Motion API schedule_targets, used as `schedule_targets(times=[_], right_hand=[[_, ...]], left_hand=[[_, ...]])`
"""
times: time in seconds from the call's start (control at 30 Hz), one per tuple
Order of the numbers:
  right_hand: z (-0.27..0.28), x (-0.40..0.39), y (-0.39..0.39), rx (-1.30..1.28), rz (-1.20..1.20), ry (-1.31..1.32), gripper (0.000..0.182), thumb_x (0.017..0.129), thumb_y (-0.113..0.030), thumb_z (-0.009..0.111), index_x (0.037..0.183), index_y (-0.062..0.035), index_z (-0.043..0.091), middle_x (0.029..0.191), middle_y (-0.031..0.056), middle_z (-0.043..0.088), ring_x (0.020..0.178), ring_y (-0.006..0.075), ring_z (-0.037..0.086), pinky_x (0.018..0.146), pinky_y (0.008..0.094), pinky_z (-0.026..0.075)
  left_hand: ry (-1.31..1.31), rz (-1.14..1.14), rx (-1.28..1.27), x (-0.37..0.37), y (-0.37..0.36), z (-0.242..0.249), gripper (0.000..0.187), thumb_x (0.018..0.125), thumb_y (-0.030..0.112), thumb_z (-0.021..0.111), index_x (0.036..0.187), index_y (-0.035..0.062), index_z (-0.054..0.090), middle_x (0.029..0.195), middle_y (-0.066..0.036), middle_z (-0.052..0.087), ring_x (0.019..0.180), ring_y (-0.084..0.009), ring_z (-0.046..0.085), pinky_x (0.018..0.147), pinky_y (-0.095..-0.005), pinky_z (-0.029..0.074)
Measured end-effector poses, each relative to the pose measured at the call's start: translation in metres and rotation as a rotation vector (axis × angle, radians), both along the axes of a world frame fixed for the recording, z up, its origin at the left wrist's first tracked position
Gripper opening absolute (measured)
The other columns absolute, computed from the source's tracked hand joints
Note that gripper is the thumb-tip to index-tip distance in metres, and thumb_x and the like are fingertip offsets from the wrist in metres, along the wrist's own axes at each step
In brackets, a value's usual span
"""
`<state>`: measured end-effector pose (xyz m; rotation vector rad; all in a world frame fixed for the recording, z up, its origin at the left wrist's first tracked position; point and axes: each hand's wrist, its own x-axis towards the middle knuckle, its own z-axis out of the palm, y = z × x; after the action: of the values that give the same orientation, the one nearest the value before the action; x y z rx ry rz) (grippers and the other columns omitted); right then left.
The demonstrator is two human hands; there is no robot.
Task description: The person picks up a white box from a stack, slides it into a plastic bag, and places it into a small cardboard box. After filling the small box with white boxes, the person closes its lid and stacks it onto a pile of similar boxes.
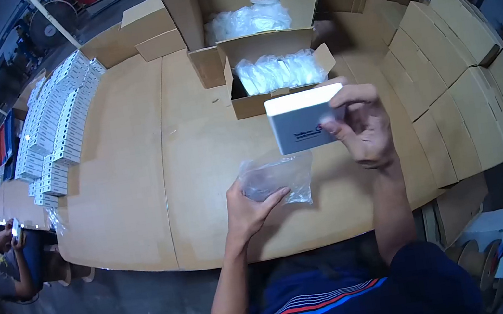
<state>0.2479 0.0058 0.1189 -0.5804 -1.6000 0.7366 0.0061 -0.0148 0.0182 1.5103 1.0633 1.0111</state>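
Holding a small white rectangular cardboard box with dark print (pixel 302 124) up over the tan wooden surface (pixel 136 175), the right hand (pixel 362 129) has its fingers wrapped around the box's right end, thumb across the front face. The left hand (pixel 249 206) is closed on a clear crinkly plastic bag (pixel 277 176), pinching its lower left edge just below the box. The two things are near each other but the box isn't inside the bag from what I can see.

If I were doing this bit, I'd say the trick is getting the bag mouth properly open first. Thin plastic like that clings to itself, so rub the pinched edge between thumb and finger until the layers split. Then go in with a short end of the box, corner first, and keep the box level so it doesn't snag.

Behind the hands there's an open brown cardboard carton stuffed with clear plastic bags (pixel 278 74), and over on the far left rows of small white boxes (pixel 55 122) are stacked along the surface. Flat brown cartons (pixel 448 67) are piled on the right.
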Motion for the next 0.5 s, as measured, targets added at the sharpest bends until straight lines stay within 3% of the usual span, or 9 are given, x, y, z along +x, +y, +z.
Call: schedule_targets(times=[0.07, 0.2, 0.23, 0.47, 0.5], right_hand=[[0.010, 0.001, 0.010, 0.032, 0.076, -0.151, 0.032, 0.090, 0.011, 0.067, 0.115, -0.0049, 0.056, 0.109, 0.0098, 0.058, 0.094, 0.0152, 0.059, 0.081, 0.0292, 0.050], [0.030, 0.003, 0.026, 0.072, 0.129, -0.462, 0.036, 0.070, 0.020, 0.064, 0.098, -0.0034, 0.068, 0.100, 0.0122, 0.060, 0.088, 0.0219, 0.062, 0.076, 0.0308, 0.051], [0.033, -0.002, 0.026, 0.030, 0.124, -0.444, 0.033, 0.067, 0.017, 0.061, 0.092, -0.0033, 0.071, 0.098, 0.0125, 0.061, 0.087, 0.0260, 0.063, 0.077, 0.0344, 0.051], [0.019, -0.027, 0.039, -0.029, 0.190, -0.417, 0.023, 0.080, 0.005, 0.061, 0.097, -0.0028, 0.074, 0.098, 0.0126, 0.067, 0.089, 0.0251, 0.064, 0.081, 0.0363, 0.051], [0.016, -0.030, 0.039, -0.046, 0.200, -0.378, 0.023, 0.087, 0.001, 0.060, 0.104, -0.0027, 0.075, 0.099, 0.0121, 0.068, 0.092, 0.0231, 0.064, 0.086, 0.0360, 0.051]], left_hand=[[0.015, -0.006, 0.015, -0.001, 0.000, -0.001, 0.044, 0.076, 0.009, 0.091, 0.112, -0.0054, 0.068, 0.098, -0.010, 0.075, 0.089, -0.0155, 0.071, 0.082, -0.0307, 0.058], [-0.014, -0.003, 0.008, 0.000, -0.001, 0.003, 0.045, 0.076, 0.009, 0.091, 0.112, -0.0048, 0.067, 0.098, -0.010, 0.075, 0.089, -0.0151, 0.071, 0.083, -0.0311, 0.058], [-0.017, -0.007, 0.003, 0.001, -0.001, 0.004, 0.045, 0.076, 0.009, 0.091, 0.112, -0.0048, 0.067, 0.098, -0.010, 0.075, 0.090, -0.0152, 0.071, 0.083, -0.0314, 0.058], [-0.030, 0.031, 0.016, 0.008, 0.000, 0.002, 0.049, 0.078, 0.009, 0.090, 0.117, -0.0062, 0.066, 0.103, -0.011, 0.075, 0.093, -0.0169, 0.072, 0.086, -0.0325, 0.058], [-0.054, 0.031, -0.004, 0.007, 0.001, -0.001, 0.048, 0.078, 0.008, 0.089, 0.118, -0.0067, 0.066, 0.103, -0.012, 0.075, 0.094, -0.0172, 0.072, 0.086, -0.0324, 0.058]])
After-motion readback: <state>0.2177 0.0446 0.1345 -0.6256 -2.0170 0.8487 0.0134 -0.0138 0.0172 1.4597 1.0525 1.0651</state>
